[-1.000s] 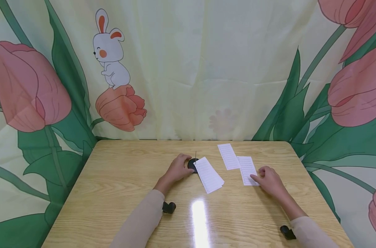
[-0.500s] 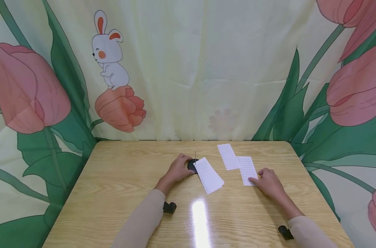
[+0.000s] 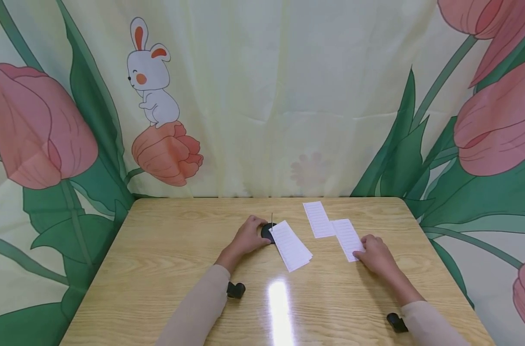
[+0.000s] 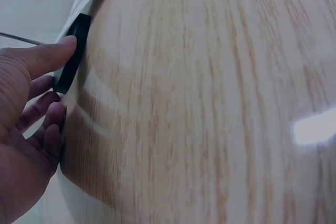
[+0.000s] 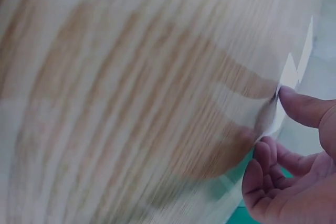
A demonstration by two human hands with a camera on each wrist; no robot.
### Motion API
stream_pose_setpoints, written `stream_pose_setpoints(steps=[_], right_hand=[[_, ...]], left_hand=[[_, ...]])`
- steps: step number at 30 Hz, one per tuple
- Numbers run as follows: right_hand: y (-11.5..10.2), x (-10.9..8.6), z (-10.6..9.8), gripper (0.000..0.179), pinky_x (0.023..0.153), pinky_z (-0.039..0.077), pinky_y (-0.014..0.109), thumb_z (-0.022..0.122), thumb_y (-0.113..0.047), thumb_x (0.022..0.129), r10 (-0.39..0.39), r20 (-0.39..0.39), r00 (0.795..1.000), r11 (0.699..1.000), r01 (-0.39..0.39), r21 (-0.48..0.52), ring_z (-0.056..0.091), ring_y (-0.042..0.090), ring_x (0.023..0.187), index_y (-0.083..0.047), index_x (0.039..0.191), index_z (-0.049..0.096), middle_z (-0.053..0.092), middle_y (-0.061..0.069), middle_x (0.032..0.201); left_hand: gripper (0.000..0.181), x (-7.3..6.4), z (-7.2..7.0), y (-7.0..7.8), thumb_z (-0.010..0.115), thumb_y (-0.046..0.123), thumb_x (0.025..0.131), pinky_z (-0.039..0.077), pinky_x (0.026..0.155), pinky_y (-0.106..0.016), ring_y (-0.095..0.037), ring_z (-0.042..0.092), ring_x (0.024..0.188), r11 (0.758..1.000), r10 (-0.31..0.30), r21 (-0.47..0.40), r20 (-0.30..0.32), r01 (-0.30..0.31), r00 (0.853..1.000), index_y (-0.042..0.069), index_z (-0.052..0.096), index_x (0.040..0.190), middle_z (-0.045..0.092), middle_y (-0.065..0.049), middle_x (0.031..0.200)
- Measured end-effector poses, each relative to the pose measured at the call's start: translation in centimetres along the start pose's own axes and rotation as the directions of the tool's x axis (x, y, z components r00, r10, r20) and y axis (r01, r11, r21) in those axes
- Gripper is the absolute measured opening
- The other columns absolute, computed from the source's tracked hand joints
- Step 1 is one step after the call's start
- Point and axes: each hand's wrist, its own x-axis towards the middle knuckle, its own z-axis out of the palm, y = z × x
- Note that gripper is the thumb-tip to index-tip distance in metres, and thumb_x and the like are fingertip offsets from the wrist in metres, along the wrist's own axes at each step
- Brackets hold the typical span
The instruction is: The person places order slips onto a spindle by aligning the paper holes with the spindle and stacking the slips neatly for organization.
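Part done, it seems: overlapping slips [image 3: 291, 247] look set on the spike [image 3: 271, 221]; two lie off it.
Your left hand [image 3: 246, 236] grips the black base [image 3: 267, 233]; your right hand [image 3: 376, 254] pinches the near loose slip [image 3: 347, 238]; the far loose slip [image 3: 318, 219] lies untouched on the surface [image 3: 180, 250].

No legible text anywhere, lined white slips [image 3: 290, 247] included

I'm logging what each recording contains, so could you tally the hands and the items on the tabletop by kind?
Black spike holder: 1
Overlapping paper bunch at the holder: 1 (sheet count unclear)
Separate paper slips right of the bunch: 2
Left hand and right hand: 2
Total: 6, counting the bunch as one
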Motion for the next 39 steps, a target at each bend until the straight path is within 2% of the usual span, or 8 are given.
stream_pose_setpoints(steps=[4, 7, 11, 16, 23, 29, 34, 39], right_hand=[[0.14, 0.21, -0.30, 0.056, 0.092, 0.049, 0.057, 0.070, -0.011, 0.096, 0.007, 0.035, 0.999, 1.000, -0.008, 0.023, 0.059, 0.041, 0.102, 0.024, 0.132, 0.044, 0.062, 0.036, 0.113], [0.21, 0.43, -0.43, 0.058, 0.088, 0.051, 0.052, 0.069, -0.010, 0.097, 0.026, 0.064, 0.998, 0.999, -0.029, 0.045, 0.059, 0.036, 0.095, 0.024, 0.134, 0.040, 0.064, 0.034, 0.111], [0.26, 0.67, -0.48, 0.058, 0.083, 0.051, 0.048, 0.071, -0.009, 0.095, 0.039, 0.074, 0.996, 0.997, -0.044, 0.068, 0.058, 0.032, 0.091, 0.023, 0.133, 0.041, 0.065, 0.030, 0.106], [0.15, 0.75, -0.52, 0.053, 0.086, 0.050, 0.048, 0.070, -0.010, 0.094, 0.058, 0.096, 0.994, 0.994, -0.067, 0.092, 0.057, 0.034, 0.094, 0.020, 0.130, 0.045, 0.062, 0.028, 0.108], [0.35, 0.70, -0.72, 0.048, 0.094, 0.045, 0.059, 0.071, -0.014, 0.090, 0.050, 0.062, 0.997, 0.997, -0.054, 0.062, 0.051, 0.046, 0.107, 0.020, 0.120, 0.056, 0.054, 0.037, 0.115], [0.43, 0.57, -0.38, 0.030, 0.085, 0.047, 0.051, 0.067, -0.010, 0.085, -0.003, 0.006, 1.000, 0.998, 0.002, 0.065, 0.053, 0.040, 0.101, 0.013, 0.104, 0.068, 0.063, 0.028, 0.104], [0.38, 0.19, -0.21, 0.033, 0.077, 0.046, 0.040, 0.063, -0.008, 0.084, 0.031, 0.015, 0.999, 0.993, -0.032, 0.114, 0.055, 0.033, 0.091, 0.011, 0.109, 0.052, 0.061, 0.024, 0.100], [0.48, -0.01, -0.31, 0.042, 0.084, 0.047, 0.046, 0.065, -0.007, 0.091, 0.071, 0.037, 0.997, 0.984, -0.076, 0.159, 0.054, 0.037, 0.097, 0.010, 0.121, 0.041, 0.057, 0.032, 0.113]], left_hand=[[0.057, 0.03, 0.02, -0.12, 0.087, 0.020, 0.084, 0.047, 0.109, -0.046, -0.029, 0.056, 0.123, 1.000, 0.006, 0.001, 0.001, -0.006, 1.000, 0.008, 0.065, 0.135, 0.055, -0.010, 0.132], [0.058, 0.07, 0.05, -0.24, 0.088, 0.021, 0.084, 0.047, 0.108, -0.046, -0.028, 0.057, 0.122, 1.000, 0.012, 0.007, -0.003, -0.012, 1.000, 0.007, 0.065, 0.135, 0.055, -0.010, 0.131], [0.058, 0.10, 0.05, -0.31, 0.088, 0.021, 0.084, 0.047, 0.108, -0.046, -0.028, 0.057, 0.122, 1.000, 0.007, 0.010, -0.007, -0.007, 1.000, 0.008, 0.065, 0.135, 0.055, -0.010, 0.131], [0.058, 0.10, 0.03, -0.34, 0.088, 0.020, 0.084, 0.047, 0.108, -0.046, -0.028, 0.057, 0.121, 1.000, 0.005, 0.015, -0.008, -0.005, 1.000, 0.007, 0.065, 0.135, 0.055, -0.010, 0.131], [0.058, 0.03, 0.12, -0.28, 0.088, 0.021, 0.084, 0.047, 0.107, -0.046, -0.028, 0.057, 0.120, 1.000, 0.010, 0.005, -0.008, -0.010, 1.000, 0.007, 0.065, 0.135, 0.055, -0.010, 0.130], [0.058, 0.02, 0.11, -0.35, 0.088, 0.021, 0.084, 0.047, 0.109, -0.046, -0.028, 0.056, 0.123, 1.000, -0.009, -0.009, -0.014, 0.009, 1.000, 0.009, 0.065, 0.135, 0.054, -0.009, 0.132], [0.058, 0.04, 0.08, -0.48, 0.089, 0.020, 0.083, 0.047, 0.108, -0.046, -0.028, 0.056, 0.121, 1.000, -0.007, -0.025, -0.015, 0.006, 1.000, 0.008, 0.065, 0.135, 0.054, -0.009, 0.131], [0.058, 0.07, 0.32, -0.59, 0.088, 0.021, 0.083, 0.048, 0.106, -0.045, -0.026, 0.057, 0.116, 1.000, -0.008, -0.021, -0.016, 0.008, 1.000, 0.009, 0.065, 0.135, 0.055, -0.008, 0.126]])
